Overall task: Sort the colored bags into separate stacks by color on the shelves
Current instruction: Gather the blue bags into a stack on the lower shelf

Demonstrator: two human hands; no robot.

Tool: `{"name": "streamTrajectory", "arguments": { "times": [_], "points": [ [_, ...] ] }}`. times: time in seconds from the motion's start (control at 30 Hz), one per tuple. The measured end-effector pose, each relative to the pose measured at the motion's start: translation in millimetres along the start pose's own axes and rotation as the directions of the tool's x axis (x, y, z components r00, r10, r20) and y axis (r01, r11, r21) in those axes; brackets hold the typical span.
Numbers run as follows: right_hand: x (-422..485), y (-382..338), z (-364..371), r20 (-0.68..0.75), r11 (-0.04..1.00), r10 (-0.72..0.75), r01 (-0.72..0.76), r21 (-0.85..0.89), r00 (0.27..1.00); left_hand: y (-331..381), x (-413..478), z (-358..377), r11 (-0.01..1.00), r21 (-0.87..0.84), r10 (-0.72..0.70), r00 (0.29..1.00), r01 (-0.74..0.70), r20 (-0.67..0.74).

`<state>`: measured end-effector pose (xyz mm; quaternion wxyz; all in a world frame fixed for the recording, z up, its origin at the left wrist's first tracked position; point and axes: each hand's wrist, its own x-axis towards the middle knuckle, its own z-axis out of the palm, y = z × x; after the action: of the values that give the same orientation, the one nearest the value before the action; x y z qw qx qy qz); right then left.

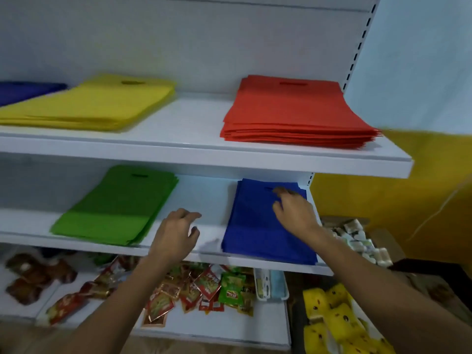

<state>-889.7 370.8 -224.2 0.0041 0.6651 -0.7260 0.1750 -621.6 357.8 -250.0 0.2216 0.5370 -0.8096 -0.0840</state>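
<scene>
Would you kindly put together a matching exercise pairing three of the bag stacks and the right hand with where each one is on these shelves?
Column one:
1. red stack
2. yellow stack
3. green stack
4. right hand

Column two:
a. upper shelf, towards the left
b. touching the blue stack
c. upper shelf, right end
d. lower shelf, left part

Pairs: 1-c, 2-a, 3-d, 4-b.
</scene>
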Motion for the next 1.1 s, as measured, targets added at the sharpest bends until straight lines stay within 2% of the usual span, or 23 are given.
{"name": "streamTrajectory", "arguments": {
  "times": [0.13,0.27,0.43,0.63,0.8,1.1],
  "points": [
    [-22,-83,-39,-0.028,0.978,-0.168,0.17,0.12,0.985,-13,-49,-82,0.996,0.009,-0.093,0.994,0.094,-0.049],
    [-24,-167,-72,-0.092,0.926,-0.341,0.351,0.14,0.935,-34,-83,-154,0.989,0.037,-0.135,0.978,0.142,-0.157],
    [-10,-268,-79,-0.185,0.869,-0.431,0.462,0.18,0.883,-88,-109,-226,0.982,0.093,-0.133,0.951,0.165,-0.28],
    [26,-403,-59,-0.197,0.834,-0.509,0.537,0.127,0.838,-198,-131,-301,0.962,0.126,-0.188,0.923,0.242,-0.337],
    [56,-506,-42,-0.237,0.848,-0.463,0.504,0.162,0.854,-288,-144,-354,0.95,0.162,-0.196,0.916,0.266,-0.351],
    [122,-629,-3,-0.215,0.836,-0.482,0.519,0.176,0.849,-416,-113,-400,0.95,0.134,-0.214,0.9,0.282,-0.381]
  ]
}}
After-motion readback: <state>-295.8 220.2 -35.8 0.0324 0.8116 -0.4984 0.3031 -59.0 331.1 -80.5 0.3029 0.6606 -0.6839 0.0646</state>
